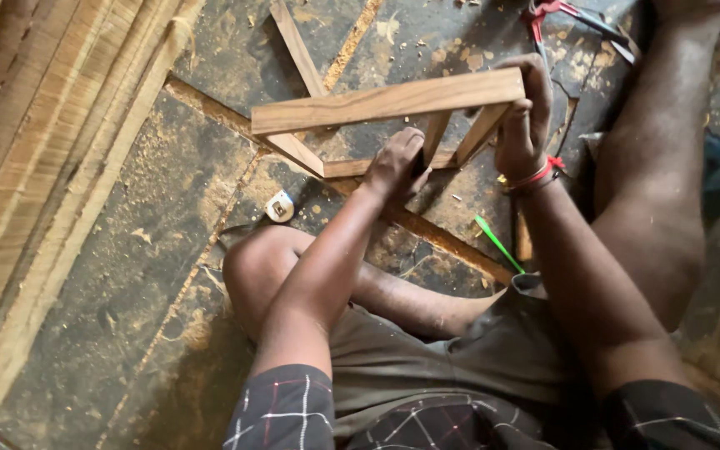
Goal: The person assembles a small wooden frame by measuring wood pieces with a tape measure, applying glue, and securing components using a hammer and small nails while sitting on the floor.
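A small wooden frame (377, 104) of brown slats stands on the floor in front of me, its top rail slanting up to the right. My left hand (395, 162) is closed around a lower upright slat near the frame's middle. Gripping the right end of the top rail and the slat under it is my right hand (525, 117), which wears a red thread band at the wrist. I sit on the floor with my knees apart, the frame between them.
Long pale planks (52, 150) lie stacked along the left. A small white tape roll (279, 206) sits near my left knee. A green pencil-like stick (497, 243) lies by my right forearm. Red-handled pliers (556, 17) rest at the top right. Sawdust covers the dark floor.
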